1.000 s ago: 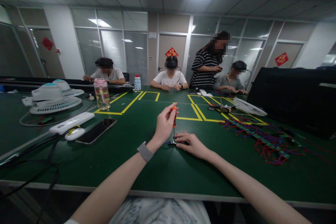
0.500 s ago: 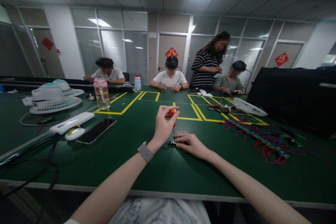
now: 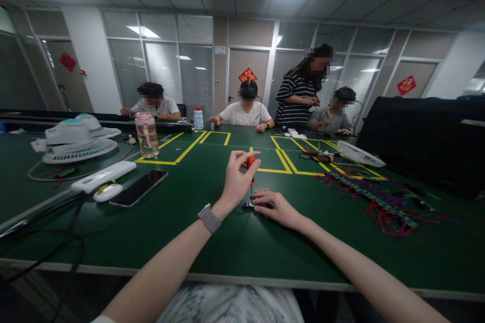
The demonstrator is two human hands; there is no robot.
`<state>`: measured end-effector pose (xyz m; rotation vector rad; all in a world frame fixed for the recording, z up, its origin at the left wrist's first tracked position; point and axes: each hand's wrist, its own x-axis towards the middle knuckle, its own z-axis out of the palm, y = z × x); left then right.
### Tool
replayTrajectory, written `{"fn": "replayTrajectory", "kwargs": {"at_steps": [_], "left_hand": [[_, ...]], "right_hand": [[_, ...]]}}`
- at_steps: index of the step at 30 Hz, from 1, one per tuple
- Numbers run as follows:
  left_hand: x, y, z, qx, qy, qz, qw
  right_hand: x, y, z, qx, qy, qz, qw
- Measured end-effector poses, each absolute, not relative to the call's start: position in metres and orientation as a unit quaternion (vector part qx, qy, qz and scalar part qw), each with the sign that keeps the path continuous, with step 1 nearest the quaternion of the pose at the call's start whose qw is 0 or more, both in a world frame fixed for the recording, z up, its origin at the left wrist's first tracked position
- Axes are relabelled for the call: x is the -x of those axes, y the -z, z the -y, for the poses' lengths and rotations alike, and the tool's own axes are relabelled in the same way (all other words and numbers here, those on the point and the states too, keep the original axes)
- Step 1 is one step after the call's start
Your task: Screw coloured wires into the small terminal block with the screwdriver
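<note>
An orange-handled screwdriver (image 3: 250,163) stands upright over the green table, its thin shaft pointing down. My left hand (image 3: 239,174) is closed around its handle, index finger across the top. At the shaft's lower end lies a small circuit board (image 3: 249,206), partly covered by fingers. My right hand (image 3: 278,208) rests on the table with its fingertips closed on the board's right side. The exact spot where the screwdriver's tip meets the board is too small to make out.
To the left lie a phone (image 3: 139,189), a white mouse (image 3: 108,192), a white power strip (image 3: 104,176), a bottle (image 3: 147,136) and white fans (image 3: 80,145). Wired circuit boards (image 3: 373,197) spread on the right, near a black monitor (image 3: 420,144). Several people are across the table.
The screwdriver's handle has turned slightly within my left hand's fingers, and both hands stay almost in place. Across the table, the middle person's hands have moved apart.
</note>
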<state>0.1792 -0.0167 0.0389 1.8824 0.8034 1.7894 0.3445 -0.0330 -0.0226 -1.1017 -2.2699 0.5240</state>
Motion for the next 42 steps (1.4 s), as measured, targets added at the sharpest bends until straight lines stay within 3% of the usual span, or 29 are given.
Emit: {"fn": "replayTrajectory", "kwargs": {"at_steps": [7, 13, 19, 25, 31, 38, 42], "left_hand": [[-0.1816, -0.0375, 0.0140, -0.660, -0.638, -0.249, 0.309], [-0.1799, -0.0389, 0.0165, -0.669, -0.648, -0.291, 0.219], [-0.1818, -0.0378, 0.0146, -0.657, -0.633, -0.239, 0.333], [-0.1796, -0.0401, 0.0185, -0.679, -0.637, -0.290, 0.220], [-0.1816, -0.0410, 0.0173, -0.672, -0.621, -0.243, 0.322], [-0.1793, -0.0410, 0.0202, -0.701, -0.625, -0.286, 0.188], [-0.1805, -0.0390, 0.0185, -0.695, -0.627, -0.247, 0.250]], "right_hand": [[-0.3452, 0.0243, 0.0318, 0.410, -0.194, 0.847, 0.278], [-0.3450, 0.0246, 0.0318, 0.411, -0.194, 0.845, 0.281], [-0.3451, 0.0236, 0.0321, 0.409, -0.196, 0.847, 0.277], [-0.3449, 0.0223, 0.0334, 0.410, -0.194, 0.848, 0.275], [-0.3452, 0.0232, 0.0326, 0.409, -0.193, 0.848, 0.276], [-0.3453, 0.0228, 0.0326, 0.406, -0.186, 0.853, 0.272], [-0.3458, 0.0236, 0.0323, 0.405, -0.188, 0.851, 0.276]]}}
